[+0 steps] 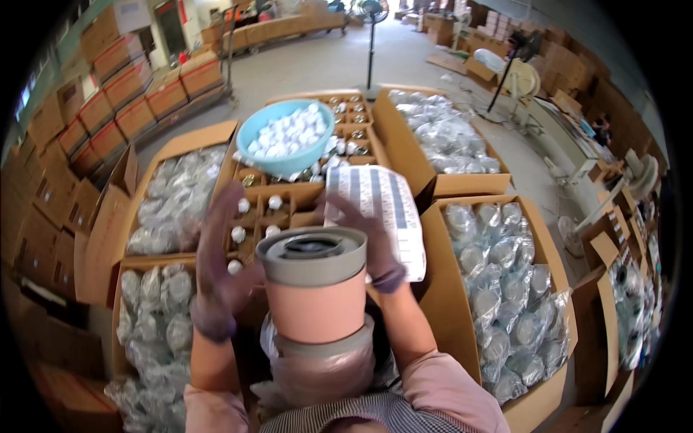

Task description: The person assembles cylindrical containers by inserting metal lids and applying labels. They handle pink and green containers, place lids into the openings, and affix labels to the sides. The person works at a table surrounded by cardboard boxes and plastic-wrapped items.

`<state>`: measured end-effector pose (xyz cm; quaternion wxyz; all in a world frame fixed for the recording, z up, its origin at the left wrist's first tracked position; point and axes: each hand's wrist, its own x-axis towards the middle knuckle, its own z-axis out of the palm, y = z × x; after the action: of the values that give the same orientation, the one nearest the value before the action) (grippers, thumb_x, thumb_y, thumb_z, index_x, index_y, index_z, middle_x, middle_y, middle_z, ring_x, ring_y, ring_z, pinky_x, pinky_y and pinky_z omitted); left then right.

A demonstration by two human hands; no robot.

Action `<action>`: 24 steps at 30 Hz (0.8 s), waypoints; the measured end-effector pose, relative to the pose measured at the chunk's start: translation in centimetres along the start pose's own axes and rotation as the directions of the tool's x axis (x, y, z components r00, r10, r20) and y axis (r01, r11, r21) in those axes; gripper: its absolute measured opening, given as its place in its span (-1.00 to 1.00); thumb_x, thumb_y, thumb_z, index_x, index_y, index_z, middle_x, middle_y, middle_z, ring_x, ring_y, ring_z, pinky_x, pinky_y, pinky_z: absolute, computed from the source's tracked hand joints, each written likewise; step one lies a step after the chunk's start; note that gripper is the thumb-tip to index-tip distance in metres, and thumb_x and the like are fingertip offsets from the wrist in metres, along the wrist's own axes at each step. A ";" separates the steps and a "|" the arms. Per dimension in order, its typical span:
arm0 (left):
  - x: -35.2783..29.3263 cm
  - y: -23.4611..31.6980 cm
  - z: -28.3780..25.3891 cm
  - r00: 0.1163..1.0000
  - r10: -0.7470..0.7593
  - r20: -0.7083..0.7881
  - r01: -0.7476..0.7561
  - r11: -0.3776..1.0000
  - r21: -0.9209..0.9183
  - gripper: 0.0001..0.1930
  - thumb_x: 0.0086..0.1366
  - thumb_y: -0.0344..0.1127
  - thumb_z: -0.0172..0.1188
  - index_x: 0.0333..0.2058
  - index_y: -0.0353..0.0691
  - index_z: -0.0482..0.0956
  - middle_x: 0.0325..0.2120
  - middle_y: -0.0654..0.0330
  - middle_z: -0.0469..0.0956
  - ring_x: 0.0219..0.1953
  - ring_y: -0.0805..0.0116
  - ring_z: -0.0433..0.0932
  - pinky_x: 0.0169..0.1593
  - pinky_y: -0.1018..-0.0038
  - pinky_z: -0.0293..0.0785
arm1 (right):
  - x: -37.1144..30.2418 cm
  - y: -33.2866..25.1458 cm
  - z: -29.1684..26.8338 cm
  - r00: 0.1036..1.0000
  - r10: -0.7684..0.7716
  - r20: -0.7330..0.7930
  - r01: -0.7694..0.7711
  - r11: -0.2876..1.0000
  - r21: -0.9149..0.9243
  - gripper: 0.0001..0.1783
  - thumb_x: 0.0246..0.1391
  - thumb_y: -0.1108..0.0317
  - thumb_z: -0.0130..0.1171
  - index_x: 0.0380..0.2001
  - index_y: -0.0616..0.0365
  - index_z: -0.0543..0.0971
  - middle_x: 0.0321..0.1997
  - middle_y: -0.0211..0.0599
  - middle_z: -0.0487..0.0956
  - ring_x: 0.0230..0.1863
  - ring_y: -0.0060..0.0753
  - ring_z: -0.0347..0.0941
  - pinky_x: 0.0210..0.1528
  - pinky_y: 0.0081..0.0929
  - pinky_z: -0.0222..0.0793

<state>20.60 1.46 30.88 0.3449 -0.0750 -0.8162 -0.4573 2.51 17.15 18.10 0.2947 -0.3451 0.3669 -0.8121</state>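
Observation:
A pink cylindrical container [316, 307] with a thick grey collar [312, 270] and a dark opening on top stands upright close to my body. Below it, clear plastic film [325, 372] surrounds another pink, grey-rimmed part. My left hand [220, 270], in a purple glove, is open beside the container, its thumb reaching toward the pink wall; contact cannot be made out. Behind the collar's right side is my right hand [368, 234], also gloved, fingers spread and slightly blurred over a printed sheet [390, 209]. Neither hand visibly grips anything.
A light-blue basin [249, 155] of small white wrapped pieces [289, 133] rests on a divided carton [289, 189]. Cartons of plastic-wrapped glass-like items [505, 289] flank me on both sides. Stacked boxes [115, 94] line the left; a stand fan [372, 43] is farther off.

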 end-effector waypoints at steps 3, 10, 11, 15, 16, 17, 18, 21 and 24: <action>-1.3 -0.9 0.3 0.971 0.036 0.238 -0.054 0.996 0.067 -0.28 0.02 -0.21 0.41 0.16 -0.39 0.47 0.26 -0.13 0.34 0.27 -0.01 0.36 0.31 0.23 0.27 | -0.1 -0.9 5.0 0.991 -0.015 0.129 -0.009 0.982 0.187 -0.01 0.29 -0.44 -0.36 0.47 0.16 0.06 0.40 -0.03 0.28 0.42 -0.08 0.16 0.47 -0.20 0.00; -1.3 -0.4 -0.8 1.000 0.006 -0.004 -0.005 0.995 0.104 -0.39 -0.05 -0.26 0.46 0.04 -0.27 0.57 -0.03 -0.02 0.57 0.07 0.05 0.52 0.21 0.23 0.38 | 0.4 -2.2 4.9 0.991 -0.005 0.137 -0.013 0.991 0.132 0.04 0.23 -0.46 -0.22 0.45 0.19 0.09 0.42 0.02 0.24 0.43 -0.07 0.16 0.44 -0.13 0.12; -1.5 0.4 0.9 0.991 0.012 0.132 -0.022 0.997 0.078 -0.46 -0.03 -0.21 0.46 -0.02 -0.21 0.62 -0.11 0.01 0.60 0.01 0.05 0.55 0.16 0.22 0.39 | 0.4 -1.6 5.4 0.983 0.122 0.140 -0.160 0.939 0.304 -0.04 0.30 -0.37 -0.25 0.44 0.22 0.09 0.45 0.03 0.20 0.44 -0.05 0.17 0.45 -0.11 0.11; 0.3 2.5 2.4 0.981 0.135 0.137 -0.182 0.881 0.436 -0.62 -0.01 -0.22 0.48 -0.19 -0.16 0.68 -0.31 0.14 0.63 -0.17 0.09 0.61 -0.05 0.26 0.47 | 2.3 -0.5 6.6 0.975 0.185 0.124 -0.213 0.938 0.273 -0.31 0.43 -0.10 -0.29 0.31 0.27 0.27 0.22 -0.04 0.43 0.25 -0.24 0.36 0.39 -0.33 0.19; 0.4 2.6 2.0 0.980 0.130 0.152 -0.179 0.909 0.375 -0.63 0.00 -0.22 0.47 -0.18 -0.15 0.69 -0.31 0.13 0.63 -0.17 0.11 0.61 -0.07 0.27 0.49 | 2.7 0.1 6.3 0.967 0.224 0.123 -0.242 0.955 0.168 -0.33 0.46 -0.06 -0.34 0.33 0.30 0.24 0.28 0.02 0.39 0.30 -0.19 0.32 0.37 -0.29 0.23; 0.8 1.6 2.4 0.973 0.149 0.175 -0.192 0.944 0.268 -0.64 0.02 -0.23 0.46 -0.17 -0.14 0.70 -0.32 0.12 0.63 -0.17 0.13 0.61 -0.09 0.28 0.51 | 2.7 -0.1 3.8 0.964 0.252 0.082 -0.255 0.966 0.035 -0.34 0.49 -0.01 -0.38 0.34 0.33 0.22 0.33 0.08 0.34 0.35 -0.13 0.29 0.35 -0.25 0.28; 1.2 1.6 1.2 0.975 0.117 0.187 -0.121 0.993 0.007 -0.56 0.05 -0.25 0.46 -0.06 -0.21 0.67 -0.26 0.09 0.66 -0.18 0.21 0.62 -0.08 0.30 0.53 | 2.3 -1.5 2.1 0.980 0.167 0.110 -0.161 0.985 -0.063 -0.29 0.47 -0.10 -0.38 0.33 0.32 0.24 0.33 0.08 0.34 0.36 -0.12 0.28 0.36 -0.22 0.26; 0.7 -1.9 -2.7 0.969 0.241 -0.049 -0.228 0.955 0.191 -0.37 0.11 -0.19 0.47 0.12 -0.38 0.53 0.02 0.02 0.60 0.01 0.16 0.58 0.07 0.33 0.48 | 0.2 -5.0 5.5 0.994 0.027 -0.103 -0.007 0.981 0.192 -0.05 0.33 -0.39 -0.40 0.33 0.30 0.28 0.35 0.10 0.32 0.40 -0.04 0.21 0.42 -0.12 0.15; -2.2 -5.5 2.1 0.994 0.087 0.067 -0.065 0.957 -0.283 -0.40 0.08 -0.12 0.46 0.07 -0.26 0.55 0.02 -0.03 0.52 0.19 0.01 0.41 0.21 0.22 0.33 | -0.1 -3.2 5.6 0.994 -0.061 -0.088 0.045 0.984 -0.175 0.00 0.24 -0.47 -0.33 0.40 0.18 0.23 0.43 0.03 0.26 0.46 -0.03 0.12 0.47 0.00 0.00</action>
<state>18.80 0.45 24.92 0.3158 -0.1723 -0.7527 -0.5513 6.17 16.77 23.38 0.2245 -0.3409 0.4398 -0.8000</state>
